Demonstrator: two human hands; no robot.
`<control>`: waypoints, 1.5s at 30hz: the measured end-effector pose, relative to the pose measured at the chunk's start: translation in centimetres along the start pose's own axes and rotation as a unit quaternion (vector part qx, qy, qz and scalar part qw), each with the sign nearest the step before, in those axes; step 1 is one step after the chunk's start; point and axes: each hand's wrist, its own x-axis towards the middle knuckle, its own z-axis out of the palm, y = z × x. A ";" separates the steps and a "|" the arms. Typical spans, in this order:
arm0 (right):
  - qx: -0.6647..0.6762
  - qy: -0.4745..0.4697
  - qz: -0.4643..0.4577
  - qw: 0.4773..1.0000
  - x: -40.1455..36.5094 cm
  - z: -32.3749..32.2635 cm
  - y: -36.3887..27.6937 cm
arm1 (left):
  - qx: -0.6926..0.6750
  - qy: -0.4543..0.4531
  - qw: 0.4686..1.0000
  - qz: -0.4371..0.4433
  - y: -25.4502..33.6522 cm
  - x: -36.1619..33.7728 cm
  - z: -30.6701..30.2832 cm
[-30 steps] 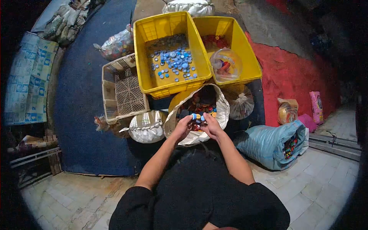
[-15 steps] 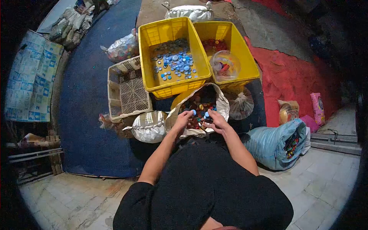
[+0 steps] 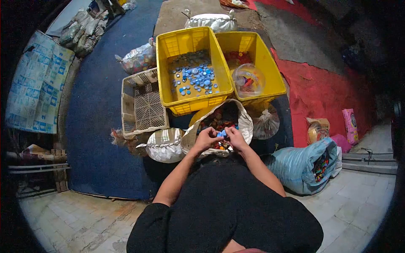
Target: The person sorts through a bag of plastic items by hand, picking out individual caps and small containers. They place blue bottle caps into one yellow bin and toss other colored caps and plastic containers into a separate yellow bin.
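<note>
Over the open white sack (image 3: 246,122) of mixed coloured caps, my left hand (image 3: 206,139) and my right hand (image 3: 236,138) are close together. Blue caps (image 3: 222,133) sit between their fingertips; both hands are closed on them. How many caps each hand has is too small to tell. Just beyond the sack stands a yellow crate (image 3: 196,103) with many blue caps (image 3: 198,78) scattered on its floor. The second yellow crate (image 3: 274,86), to its right, has red caps and a clear round container (image 3: 249,82) inside.
A pale plastic crate (image 3: 145,99) stands left of the yellow ones. Tied white sacks (image 3: 166,145) lie near it and behind (image 3: 212,22). At the right is a large blue sack (image 3: 301,164) of coloured items. A clear bag (image 3: 265,122) sits beside the open sack.
My hands have come together, bringing the blue caps close to each other. The camera view has shifted, so the crates appear slightly lower.
</note>
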 end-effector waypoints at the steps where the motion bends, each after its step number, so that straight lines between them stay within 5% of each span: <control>1: 0.024 0.027 0.014 0.999 -0.1 0.4 0.1 | -0.075 -0.010 0.997 0.001 0.8 -0.3 0.0; 5: 0.131 0.039 0.097 0.986 1.5 0.7 0.6 | -0.107 0.097 0.976 -0.161 0.9 -0.5 -1.4; 8: 0.041 -0.014 -0.015 0.999 7.2 1.6 -1.8 | -0.054 0.099 0.988 -0.107 0.6 2.9 -4.5; 10: 0.052 0.027 -0.105 0.993 6.4 5.9 -9.1 | -0.058 0.189 0.980 0.002 4.3 5.5 -6.2; 12: -0.054 0.069 -0.097 0.991 5.8 8.1 -14.9 | -0.068 0.284 0.955 0.042 9.7 7.4 -7.2; 15: -0.077 0.111 -0.147 0.980 6.5 8.4 -16.8 | -0.120 0.300 0.945 0.057 13.5 7.8 -9.1; 18: -0.111 0.002 -0.102 0.989 7.6 4.2 -13.2 | -0.110 0.294 0.944 0.100 11.7 7.0 -9.5; 22: -0.126 0.082 0.016 0.988 6.0 -1.9 -4.5 | -0.057 0.236 0.970 -0.032 1.3 2.4 -7.5; 25: -0.216 0.148 -0.030 0.965 6.7 -6.1 4.6 | 0.004 0.159 0.980 -0.122 -3.1 -1.6 -4.8; 28: -0.398 0.079 -0.103 0.908 2.9 -5.8 7.6 | 0.076 0.074 0.983 -0.150 -6.6 -4.2 -2.6; 31: -0.687 -0.117 -0.089 0.712 0.3 -5.4 7.3 | 0.227 -0.074 0.957 -0.168 -7.1 -5.2 -0.7; 32: -0.698 -0.148 -0.123 0.690 0.5 -6.5 9.5 | 0.223 -0.075 0.956 -0.173 -5.8 -5.4 -0.1; 34: -0.738 -0.144 -0.013 0.659 0.2 -6.5 10.2 | 0.433 -0.173 0.878 -0.107 -5.5 -5.7 0.9; 39: -0.789 -0.157 0.087 0.587 0.0 -5.8 7.6 | 0.534 -0.260 0.790 -0.155 -7.9 -4.9 2.6; 42: -0.800 -0.184 0.135 0.554 1.3 -6.0 7.0 | 0.521 -0.289 0.786 -0.163 -11.5 -5.0 3.2; 45: -0.810 -0.199 0.166 0.525 3.3 -6.3 5.9 | 0.540 -0.218 0.803 -0.125 -6.3 -4.6 3.7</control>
